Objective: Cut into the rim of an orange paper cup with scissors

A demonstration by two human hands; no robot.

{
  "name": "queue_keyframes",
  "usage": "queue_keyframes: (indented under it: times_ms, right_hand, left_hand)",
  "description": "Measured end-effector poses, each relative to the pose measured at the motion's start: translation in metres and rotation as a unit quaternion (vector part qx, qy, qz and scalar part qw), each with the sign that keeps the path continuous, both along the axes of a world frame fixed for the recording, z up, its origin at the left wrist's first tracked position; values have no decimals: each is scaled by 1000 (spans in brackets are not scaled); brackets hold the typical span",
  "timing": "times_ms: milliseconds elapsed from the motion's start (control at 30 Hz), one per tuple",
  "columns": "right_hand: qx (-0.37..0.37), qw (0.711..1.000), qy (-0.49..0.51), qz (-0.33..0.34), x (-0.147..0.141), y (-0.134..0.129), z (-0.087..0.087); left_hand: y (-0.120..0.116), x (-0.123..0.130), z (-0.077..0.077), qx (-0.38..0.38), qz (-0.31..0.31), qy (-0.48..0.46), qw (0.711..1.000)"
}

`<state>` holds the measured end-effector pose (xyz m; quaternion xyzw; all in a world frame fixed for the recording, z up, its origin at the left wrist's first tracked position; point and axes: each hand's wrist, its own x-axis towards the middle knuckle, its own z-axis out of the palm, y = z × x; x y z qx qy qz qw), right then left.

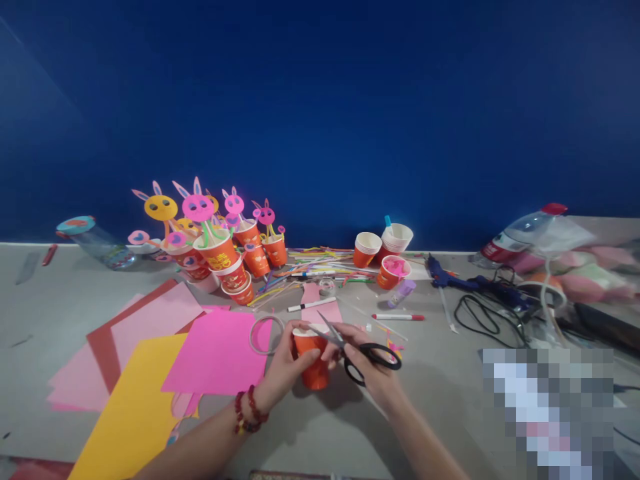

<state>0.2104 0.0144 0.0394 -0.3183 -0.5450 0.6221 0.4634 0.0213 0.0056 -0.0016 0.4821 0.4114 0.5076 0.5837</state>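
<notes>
a craft workspace, likely a hobby or classroom setup: a grey surface [75, 313] against a plain blue wall [320, 100], strewn with coloured paper sheets [220, 353], finished bunny-topped paper cups [220, 250], stacks of blank cups [367, 248], coloured straws [315, 257], marker pens [399, 317], a tape roll [263, 333] and a blue glue gun [440, 273]

Upright orange cup [314, 363], black-handled scissors [363, 353]

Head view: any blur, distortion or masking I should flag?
Head view: table edge bows from wide-angle distortion; bottle at right is smeared and soft; pixelated block masks the lower right; left hand, orange cup and scissors are reasonably sharp.
</notes>
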Motion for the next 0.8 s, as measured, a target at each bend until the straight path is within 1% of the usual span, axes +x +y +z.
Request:
queue_keyframes:
  times_ms: [133, 200, 367, 467, 600, 700, 800]
  right_hand:
    - [-15, 996, -13, -85, -9, -3, -22]
    - [-21, 994, -32, -106, -9, -5, -28]
    - [-35, 995, -18, -87, -11, -8, -29]
    - [-21, 997, -23, -76, -14, -8, -32]
    - [-6, 997, -30, -66, -16, -9, -34]
    - [30, 996, -45, -76, -15, -9, -33]
    - [82, 990, -79, -89, -14, -11, -30]
  left_hand:
    - [4, -1, 0, 37, 41, 33, 998]
    - [5, -2, -1, 53, 43, 50, 996]
    - [5, -4, -5, 60, 28, 76, 995]
    - [5, -5, -2, 62, 17, 94, 993]
    - [7, -5, 4, 46, 12, 67, 997]
    - [8, -4, 7, 52, 26, 59, 997]
    - [10, -4, 9, 63, 22, 52, 996]
